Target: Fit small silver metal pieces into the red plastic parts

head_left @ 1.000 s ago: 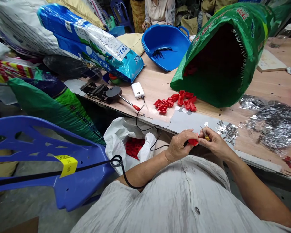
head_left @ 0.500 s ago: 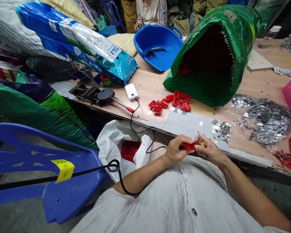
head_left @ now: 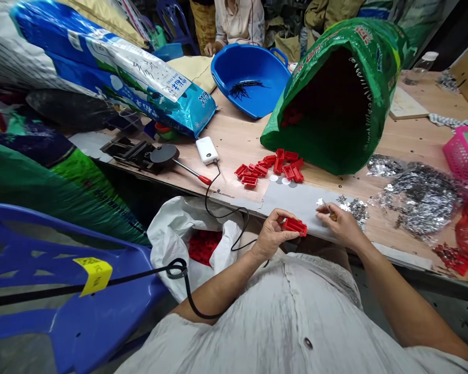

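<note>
Between the thumb and fingers of my left hand [head_left: 271,236] is a small red plastic box-like part [head_left: 295,226], its hollow side showing, above the table's front edge. My right hand [head_left: 343,224] grips a small yellow-handled tool [head_left: 330,212] with a thin metal shaft, possibly a screwdriver; the fingers partly cover it. That hand is over the grey sheet [head_left: 292,202], close to a pile of small shiny metal pieces [head_left: 358,209]. Several more red plastic parts [head_left: 278,163] lie on the table in front of the green sack [head_left: 320,150].
A black hand press [head_left: 140,155] with a red-tipped lever sits left of a white power bank [head_left: 208,149], whose cable hangs over the edge. Behind stands a blue basin [head_left: 271,78]. A white sack [head_left: 164,228] of red parts is below; bagged metal pieces [head_left: 421,195] lie right.
My right hand has moved away from the red part, forward to the metal pieces, with the tool still in it. My left hand has turned the red part and shifted slightly left.
</note>
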### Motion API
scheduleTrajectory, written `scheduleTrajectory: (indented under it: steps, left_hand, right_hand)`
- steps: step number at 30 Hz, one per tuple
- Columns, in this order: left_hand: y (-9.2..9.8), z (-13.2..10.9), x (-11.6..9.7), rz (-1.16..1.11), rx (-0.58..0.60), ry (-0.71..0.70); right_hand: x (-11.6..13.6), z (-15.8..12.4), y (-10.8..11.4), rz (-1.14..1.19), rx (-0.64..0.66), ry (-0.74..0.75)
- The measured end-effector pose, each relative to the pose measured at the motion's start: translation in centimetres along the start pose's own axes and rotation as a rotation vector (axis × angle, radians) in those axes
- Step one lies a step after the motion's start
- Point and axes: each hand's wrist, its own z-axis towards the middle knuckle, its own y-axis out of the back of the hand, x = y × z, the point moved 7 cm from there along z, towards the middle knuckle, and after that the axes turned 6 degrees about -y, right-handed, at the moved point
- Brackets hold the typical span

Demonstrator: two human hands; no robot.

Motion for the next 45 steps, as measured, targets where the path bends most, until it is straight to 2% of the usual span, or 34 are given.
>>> scheduleTrajectory:
  steps: [2, 5, 9, 12, 17, 21, 26, 29, 35, 45]
  left_hand:
    - [0.1, 0.2, -0.1, 0.005, -0.017, -0.007]
    - [0.2, 0.2, 0.2, 0.023, -0.004, -0.001]
    - [0.3, 0.2, 0.5, 0.054, 0.004, 0.011]
    - [0.3, 0.3, 0.4, 0.068, 0.007, 0.004]
    - [0.5, 0.4, 0.6, 0.042, -0.022, 0.024]
    - [0.6, 0.6, 0.8, -0.008, -0.060, 0.079]
    - [0.1, 0.9, 0.6, -0.100, -0.069, 0.121]
    - [-0.4, 1.0, 0.6, -0.127, -0.049, 0.142]
    - [-0.9, 1.1, 0.7, -0.146, -0.020, 0.153]
    - [-1.1, 1.4, 1.3, -0.108, -0.012, 0.156]
  right_hand:
    - [0.2, 1.4, 1.7, -0.318, -0.168, 0.056]
    - [0.1, 3.1, 1.8, -0.603, -0.214, 0.073]
    - [-0.1, 4.0, 0.9, -0.785, -0.250, 0.007]
    - [-0.2, 4.4, 0.5, -0.828, -0.256, -0.030]
    - [-0.2, 4.8, 0.6, -0.715, -0.217, -0.028]
    - [0.5, 4.3, 1.7, -0.429, -0.217, -0.003]
    - [2.4, 1.9, 0.9, -0.126, -0.050, 0.104]
    - [4.2, 0.1, 0.0, -0.108, 0.007, 0.200]
    - [6.5, -1.9, -0.9, -0.201, -0.058, 0.352]
    - [7.0, -2.8, -1.3, -0.153, 0.093, 0.558]
